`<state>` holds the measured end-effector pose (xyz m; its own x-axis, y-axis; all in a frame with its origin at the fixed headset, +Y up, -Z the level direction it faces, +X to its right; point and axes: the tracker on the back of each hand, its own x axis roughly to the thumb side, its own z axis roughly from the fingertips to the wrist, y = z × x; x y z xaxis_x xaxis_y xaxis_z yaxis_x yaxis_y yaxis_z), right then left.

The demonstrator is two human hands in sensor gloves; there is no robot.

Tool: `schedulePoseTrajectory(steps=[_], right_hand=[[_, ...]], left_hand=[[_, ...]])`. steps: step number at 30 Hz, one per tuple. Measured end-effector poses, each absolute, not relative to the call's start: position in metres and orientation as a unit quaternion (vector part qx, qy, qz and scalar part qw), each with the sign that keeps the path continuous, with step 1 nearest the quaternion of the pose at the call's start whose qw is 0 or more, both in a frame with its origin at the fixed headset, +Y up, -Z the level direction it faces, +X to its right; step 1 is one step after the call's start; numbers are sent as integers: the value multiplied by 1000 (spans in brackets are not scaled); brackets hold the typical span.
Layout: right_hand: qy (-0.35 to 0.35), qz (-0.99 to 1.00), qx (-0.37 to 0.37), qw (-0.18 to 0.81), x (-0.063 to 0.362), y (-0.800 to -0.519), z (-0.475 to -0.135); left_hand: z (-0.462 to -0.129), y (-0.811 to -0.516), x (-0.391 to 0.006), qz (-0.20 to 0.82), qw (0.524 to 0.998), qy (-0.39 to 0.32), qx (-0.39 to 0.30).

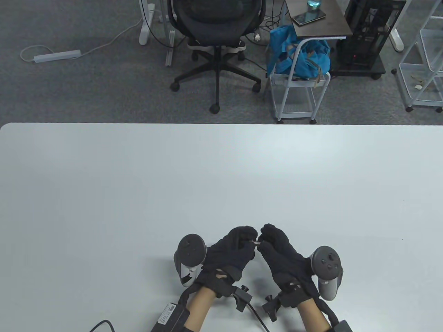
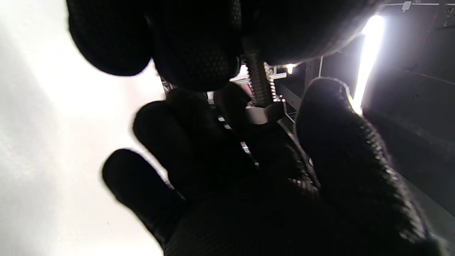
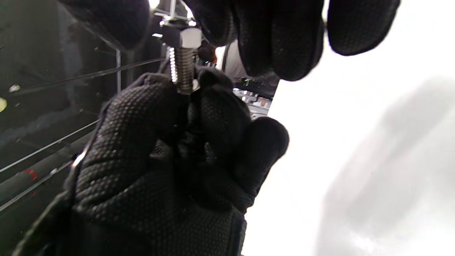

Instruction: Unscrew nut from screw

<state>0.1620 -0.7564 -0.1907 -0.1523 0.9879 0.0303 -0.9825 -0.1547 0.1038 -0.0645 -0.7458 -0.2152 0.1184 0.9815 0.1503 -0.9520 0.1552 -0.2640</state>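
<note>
Both gloved hands meet low in the middle of the white table (image 1: 221, 173). Between them a short steel screw (image 1: 256, 244) lies level. My left hand (image 1: 250, 238) grips the screw's head end; the threaded shaft (image 2: 261, 83) sticks out of its fingers and the head is hidden. A hex nut (image 2: 265, 113) sits on the shaft's far end. My right hand (image 1: 264, 238) has its thumb and fingers around the nut (image 3: 187, 37). In the right wrist view the shaft (image 3: 184, 69) runs from the nut into my left hand's fingers (image 3: 213, 106).
Beyond the table's far edge stand a black office chair (image 1: 216, 38) and a white cart with a blue bag (image 1: 299, 58). A cable (image 1: 100, 325) lies at the near edge by my left forearm.
</note>
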Motion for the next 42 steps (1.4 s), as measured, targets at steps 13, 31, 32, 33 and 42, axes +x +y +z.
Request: schedulePoseTrajectory(steps=[13,31,32,33,42], right_hand=[[25,758,45,651,162,-751,-192],[-28,765,89,637,161,-741,-191],[-28,766,89,636,160,-741,-190],[-29,767,89,635,160,-741,-190],[-33,780,95,618,160,-740,-190]], left_hand=[[-215,-746,-64,649,745,-145,-48],[-215,-747,-64,651,742,-145,-58],[-215,-747,-64,651,743,-145,-57],[-215,-747,-64,651,743,-143,-57],[-215,-748,-66,653,744,-130,-59]])
